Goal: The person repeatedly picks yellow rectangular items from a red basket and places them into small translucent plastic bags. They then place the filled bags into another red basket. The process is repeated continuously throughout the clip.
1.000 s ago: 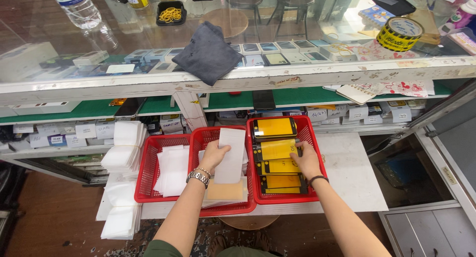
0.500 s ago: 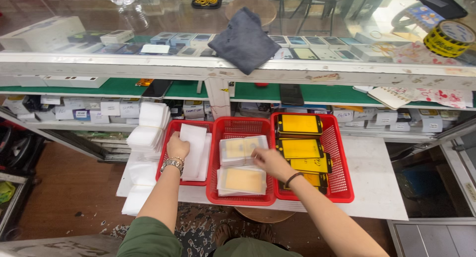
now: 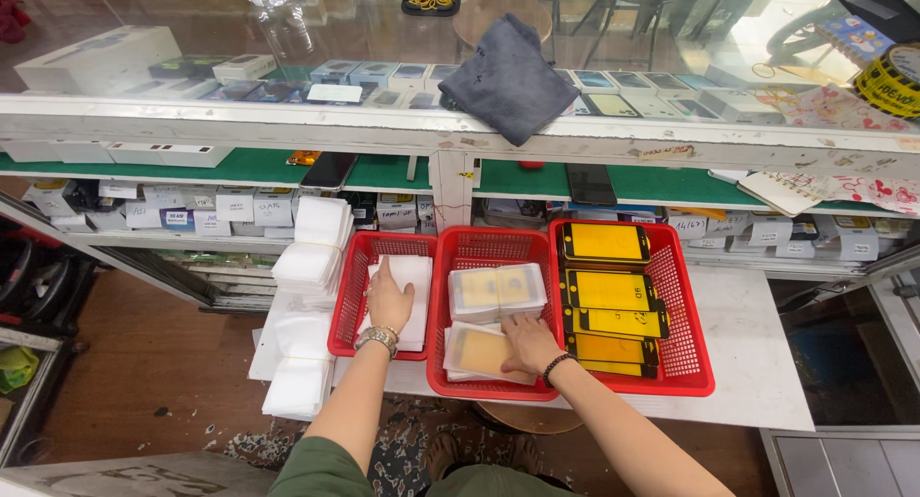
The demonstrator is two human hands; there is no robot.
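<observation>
Resting in red baskets (image 3: 491,248), hands touch white sleeves (image 3: 407,277) and a clear packet (image 3: 479,351).

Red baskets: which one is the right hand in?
The middle basket, holding clear-wrapped yellow packs. The right hand rests on its near stack; the left basket holds white sheets, the right basket yellow-and-black panels.

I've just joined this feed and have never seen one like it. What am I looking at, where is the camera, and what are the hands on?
No machine here: a person's two bare hands, filmed by a camera on their head looking down. Three red baskets sit on a white shelf below a glass counter. The left hand, with a wristwatch, rests flat on white sleeves in the left basket. The right hand touches a clear packet in the middle basket. The right basket holds yellow phone-shaped panels. Nothing is lifted.
</observation>
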